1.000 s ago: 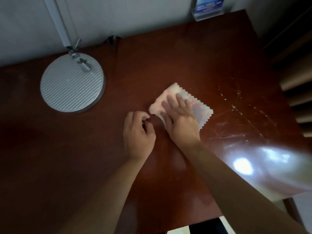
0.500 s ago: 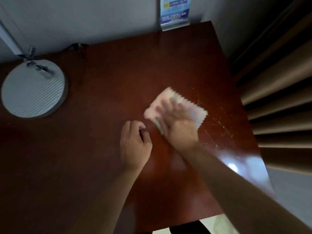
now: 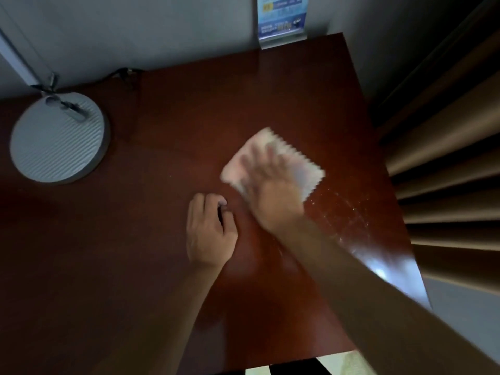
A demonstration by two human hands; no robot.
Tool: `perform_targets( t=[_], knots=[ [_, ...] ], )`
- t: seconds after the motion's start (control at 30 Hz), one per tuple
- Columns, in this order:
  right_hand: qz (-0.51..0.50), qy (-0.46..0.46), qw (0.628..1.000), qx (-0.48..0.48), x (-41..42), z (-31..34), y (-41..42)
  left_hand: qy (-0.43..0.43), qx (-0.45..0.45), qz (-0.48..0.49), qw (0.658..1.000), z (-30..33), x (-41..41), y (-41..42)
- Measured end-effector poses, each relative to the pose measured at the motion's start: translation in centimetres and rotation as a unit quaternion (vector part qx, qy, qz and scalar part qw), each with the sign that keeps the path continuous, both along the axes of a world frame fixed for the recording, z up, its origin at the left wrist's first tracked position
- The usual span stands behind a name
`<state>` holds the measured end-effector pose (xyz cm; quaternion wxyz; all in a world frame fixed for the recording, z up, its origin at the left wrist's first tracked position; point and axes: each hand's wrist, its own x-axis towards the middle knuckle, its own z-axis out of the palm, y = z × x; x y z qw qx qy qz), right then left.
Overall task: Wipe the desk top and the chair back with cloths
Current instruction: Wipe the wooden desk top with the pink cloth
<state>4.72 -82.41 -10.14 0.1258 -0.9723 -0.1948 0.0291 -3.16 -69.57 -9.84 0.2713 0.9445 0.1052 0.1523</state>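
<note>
1. Since the earlier pictures the right hand (image 3: 273, 196) has carried the pale pink, zigzag-edged cloth (image 3: 305, 169) a little toward the far right of the dark red-brown glossy wooden desk top (image 3: 167, 266), and the view has swung right, so the lamp now sits further left. The hand and cloth are blurred with motion.
2. The right hand lies flat on the cloth, fingers spread and pressing it down onto the wood; nothing is pinched.
3. Just left of that hand and nearer the person, the left hand (image 3: 209, 228) rests on the desk, fingers loosely curled in against the thumb; it seems to hold nothing, though the curl hides the palm.
4. I judge the desk wipe to be under way, not finished: pale specks and faint streaks (image 3: 349, 212) remain immediately right of the cloth, toward the desk's edge. No chair back shows, so that part looks still to come.
5. Well left of the hands stands the round, ribbed grey metal lamp base (image 3: 56, 139); wiping that side means working round it or lifting it.
6. Beyond the cloth, at the far edge against the wall, stands a blue printed card in a clear stand (image 3: 282, 20), likewise an obstacle.
7. Tan pleated curtains (image 3: 446, 163) hang past the right edge.
</note>
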Motion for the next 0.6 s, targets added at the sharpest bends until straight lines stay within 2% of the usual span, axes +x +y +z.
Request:
perform_targets(
  t=[0.07,0.13,0.2,0.27,0.33,0.5,0.6],
  knots=[
    [0.075,0.009,0.997,0.006,-2.1,-0.2,1.7,-0.006,-0.010,0.007,1.000,0.1,0.0,0.0],
    [0.085,0.012,0.996,0.000,-0.9,-0.3,1.3,-0.006,-0.016,0.003,1.000,0.2,0.1,0.0],
    [0.027,-0.004,1.000,0.006,2.7,-0.1,0.3,-0.004,-0.023,0.000,1.000,0.4,0.1,0.0],
    [-0.057,0.040,0.998,0.005,6.8,0.8,-0.3,-0.001,-0.030,0.002,1.000,0.4,0.0,0.0],
    [-0.085,0.057,0.995,0.010,8.1,1.3,0.5,-0.004,-0.040,0.001,0.999,0.3,0.1,0.1],
    [0.056,-0.020,0.996,0.072,-1.1,0.1,1.5,-0.026,-0.058,0.000,0.998,0.2,0.0,0.3],
    [0.023,-0.050,0.994,0.092,-2.8,-0.1,-1.9,-0.014,-0.056,0.000,0.998,0.4,0.1,0.3]
  ],
)
